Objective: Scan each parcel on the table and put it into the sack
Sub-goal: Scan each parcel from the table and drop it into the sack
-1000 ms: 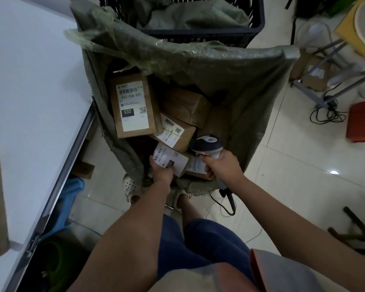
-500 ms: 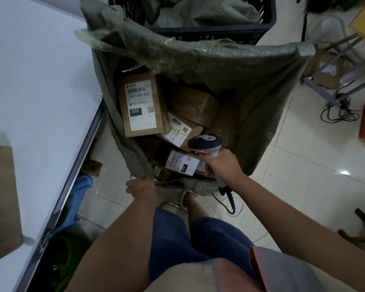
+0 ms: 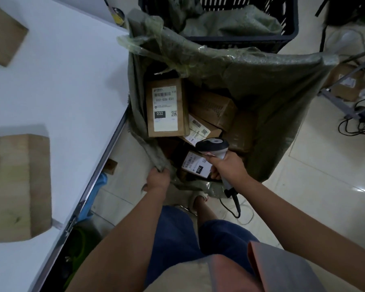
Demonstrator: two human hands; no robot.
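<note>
moved: left hand (image 3: 157, 179) now off dropped parcel (image 3: 196, 164), pinching sack (image 3: 282, 98) rim
right hand (image 3: 230, 167): grips scanner (image 3: 214, 147)
next parcel (image 3: 19, 186): on table (image 3: 72, 85), left of sack, nearest left hand

White table (image 3: 67, 85), two parcels (image 3: 19, 186)

Green sack (image 3: 272, 106) open, labelled cardboard parcels (image 3: 167, 108) inside.
</note>
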